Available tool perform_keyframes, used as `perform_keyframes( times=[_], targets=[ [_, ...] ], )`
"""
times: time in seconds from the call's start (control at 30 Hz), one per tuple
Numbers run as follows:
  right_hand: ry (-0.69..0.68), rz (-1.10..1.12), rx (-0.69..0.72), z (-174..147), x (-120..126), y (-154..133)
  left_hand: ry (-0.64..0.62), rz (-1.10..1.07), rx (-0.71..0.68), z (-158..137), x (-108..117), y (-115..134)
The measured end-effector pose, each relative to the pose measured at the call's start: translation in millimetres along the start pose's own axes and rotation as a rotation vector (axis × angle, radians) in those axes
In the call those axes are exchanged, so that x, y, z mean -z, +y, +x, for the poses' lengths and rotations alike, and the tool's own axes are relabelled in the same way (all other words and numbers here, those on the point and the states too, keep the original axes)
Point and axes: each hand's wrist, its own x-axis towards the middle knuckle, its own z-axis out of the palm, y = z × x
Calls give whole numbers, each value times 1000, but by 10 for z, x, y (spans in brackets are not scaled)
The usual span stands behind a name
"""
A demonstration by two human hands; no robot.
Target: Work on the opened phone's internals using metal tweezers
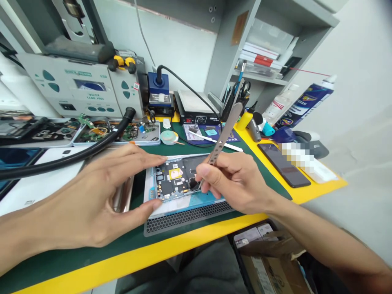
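Note:
A smartphone (170,190) lies with its inside exposed, showing black covers, small connectors and a yellow-edged patch. Beneath it is a white and blue flat box (200,200), resting on a grey honeycomb-patterned mat (183,220). My left hand (92,196) spans the phone's left end, thumb at the near corner and index finger at the far corner. Perforated metal tweezers (223,136) are pinched in my right hand (241,179), their tips pointing down at the phone's near right area. My fingers partly hide the phone's right end there.
A hot-air station (92,87) stands at back left, its black hose (101,147) crossing toward my left arm. Behind the phone are a tray of circuit boards (150,136) and a small heating plate (196,102). A dark phone (284,163) lies right; an open cardboard box (272,269) sits below the bench.

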Motion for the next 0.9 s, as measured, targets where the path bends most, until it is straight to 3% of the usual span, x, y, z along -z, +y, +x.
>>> perform_keyframes(
  times=[0.27, 0.57, 0.9],
  targets=[
    [27, -56, 21, -8, 3, 0, -22, -18, -16, 27, 9, -3],
    [20, -109, 51, -20, -9, 31, -22, -39, 73, 8, 5, 116],
    [3, -26, 32, -21, 9, 21, -1, -29, 69, -6, -22, 85]
  ],
)
